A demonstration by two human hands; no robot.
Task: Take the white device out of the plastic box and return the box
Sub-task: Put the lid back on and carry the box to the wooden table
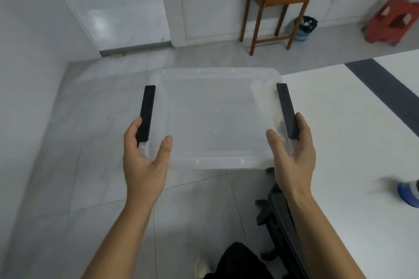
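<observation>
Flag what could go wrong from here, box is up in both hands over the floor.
1. The clear plastic box is held only near its rear corners: left hand and right hand sit at the near ends of the black latches. The far end could tip down.
2. The latches may be hinged clips; if one swings, the grip could slip.
3. A black chair stands close beside the white table; it could catch a foot when stepping.

A blue object (409, 193) on the white table (353, 133) was blurred and cut off by the right edge; the red stool (391, 21) was blurred too.
</observation>
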